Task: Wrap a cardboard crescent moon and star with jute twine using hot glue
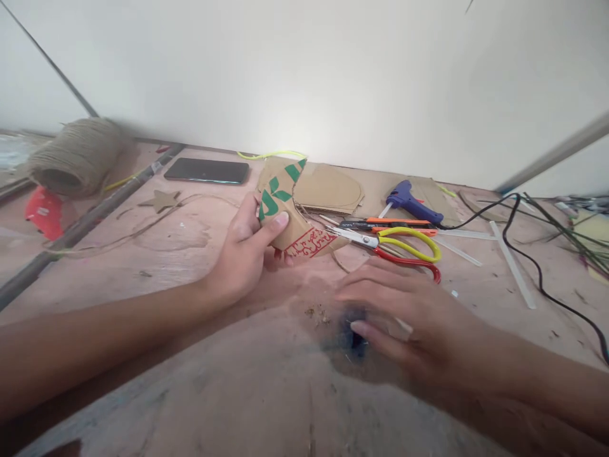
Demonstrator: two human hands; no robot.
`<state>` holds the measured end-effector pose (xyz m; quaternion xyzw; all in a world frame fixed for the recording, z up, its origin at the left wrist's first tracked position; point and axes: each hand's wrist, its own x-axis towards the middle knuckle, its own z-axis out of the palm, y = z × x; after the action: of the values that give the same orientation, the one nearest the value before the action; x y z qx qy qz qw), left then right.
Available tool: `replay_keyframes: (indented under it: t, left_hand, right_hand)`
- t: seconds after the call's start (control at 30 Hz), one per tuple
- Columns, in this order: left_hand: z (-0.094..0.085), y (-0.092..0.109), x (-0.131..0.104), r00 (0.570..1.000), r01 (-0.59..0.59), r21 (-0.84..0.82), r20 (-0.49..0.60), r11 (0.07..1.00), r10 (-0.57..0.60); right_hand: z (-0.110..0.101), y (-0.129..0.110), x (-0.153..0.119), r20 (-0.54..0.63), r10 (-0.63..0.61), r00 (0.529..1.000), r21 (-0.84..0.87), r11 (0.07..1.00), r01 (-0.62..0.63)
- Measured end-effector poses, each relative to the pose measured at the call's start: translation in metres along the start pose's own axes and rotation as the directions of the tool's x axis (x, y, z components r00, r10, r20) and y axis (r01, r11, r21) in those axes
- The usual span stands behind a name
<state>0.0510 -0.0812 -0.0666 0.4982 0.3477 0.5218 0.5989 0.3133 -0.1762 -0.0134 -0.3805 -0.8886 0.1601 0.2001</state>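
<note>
My left hand [250,244] is closed on a piece of brown cardboard [288,219] with green and red print, its thumb pressed on the face. The piece is held up above the table and has a curved edge on its right side. Lower right, my right hand [404,311] is smeared by motion, palm down over the table. A dark blue blurred thing [358,339] shows by its thumb; I cannot tell whether the fingers grip it. Just beyond that hand lie scissors [368,240] with one yellow and one red handle.
Behind them are a box cutter [394,225], a blue glue gun [412,202] with a black cable [537,273], and rounded cardboard pieces [328,187]. Glue sticks [514,266] lie right. Leftward are a phone [207,171], a cardboard star [162,201] and a twine spool [78,155]. A white wall [304,76] stands behind.
</note>
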Motion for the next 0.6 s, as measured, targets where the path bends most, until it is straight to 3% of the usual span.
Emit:
replay_keyframes:
  t: [0.07, 0.17, 0.37, 0.5, 0.6]
  left_hand:
    - [0.000, 0.001, 0.003, 1.000, -0.005, 0.023, -0.004, 1.000, 0.005]
    - [0.001, 0.000, 0.003, 1.000, 0.005, 0.041, 0.016, 0.999, -0.005]
    - [0.000, -0.003, 0.002, 0.998, 0.015, 0.031, 0.060, 0.999, -0.017]
    - [-0.001, -0.004, 0.002, 0.996, 0.031, 0.030, 0.079, 0.999, -0.033]
    - [0.000, -0.004, 0.002, 0.995, 0.032, 0.027, 0.088, 0.999, -0.035]
  right_hand:
    - [0.012, 0.003, 0.009, 0.119, -0.093, 0.989, -0.114, 0.988, 0.107]
    - [0.026, 0.004, 0.027, 0.230, -0.133, 0.964, -0.257, 0.947, 0.192]
    - [0.049, -0.010, 0.053, 0.399, -0.098, 0.912, -0.486, 0.820, 0.301]
    - [0.061, -0.013, 0.045, 0.451, -0.043, 0.892, -0.520, 0.799, 0.302]
    - [0.052, -0.007, 0.025, 0.448, 0.025, 0.894, -0.522, 0.819, 0.238]
